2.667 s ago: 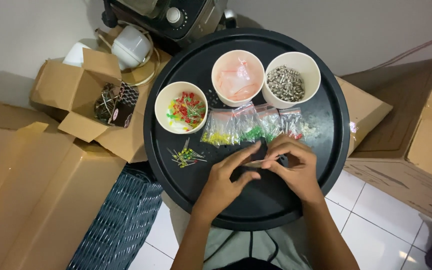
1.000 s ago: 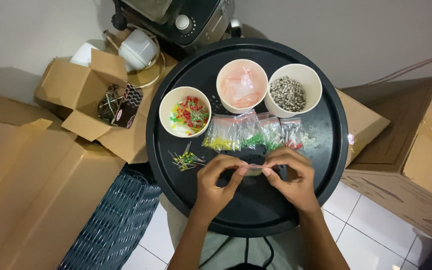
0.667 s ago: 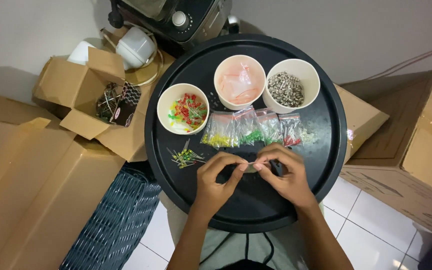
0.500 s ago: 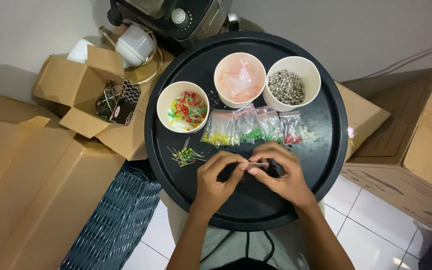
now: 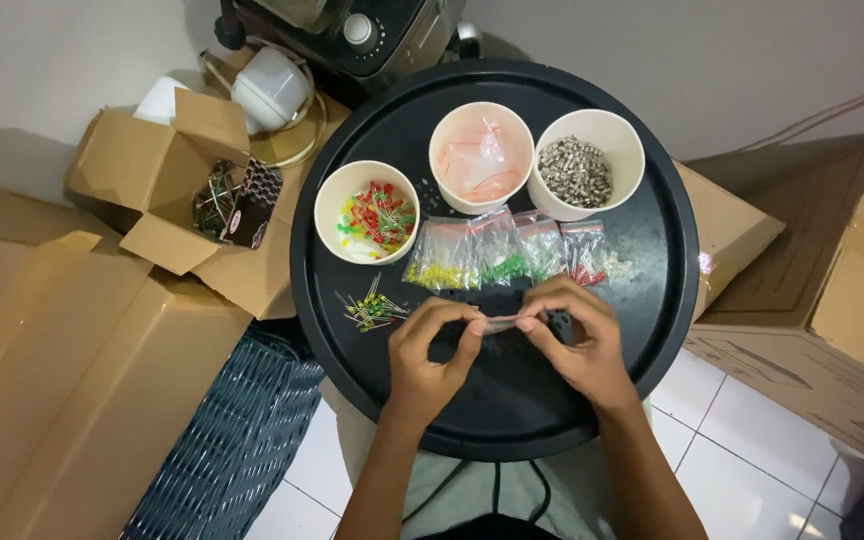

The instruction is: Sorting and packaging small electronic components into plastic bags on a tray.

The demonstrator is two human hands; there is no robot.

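Observation:
My left hand (image 5: 430,352) and my right hand (image 5: 577,335) meet over the middle of a round black tray (image 5: 652,300). Together they pinch a small clear plastic bag (image 5: 500,322) between their fingertips. Just beyond the hands lies a row of small clear bags (image 5: 507,255) with yellow, green and red pieces in them. A little loose heap of yellow-green pieces with thin wire legs (image 5: 370,308) lies left of my left hand.
Three white cups stand at the tray's far side: one with mixed red, yellow and green pieces (image 5: 366,212), one with clear bags (image 5: 480,158), one with grey metal bits (image 5: 588,166). Open cardboard boxes (image 5: 177,180) flank the tray. A woven blue basket (image 5: 232,440) sits lower left.
Both hands have stayed over the tray's middle, working the small clear bag between the fingertips; the fingers shifted slightly. The camera view drifted a little.

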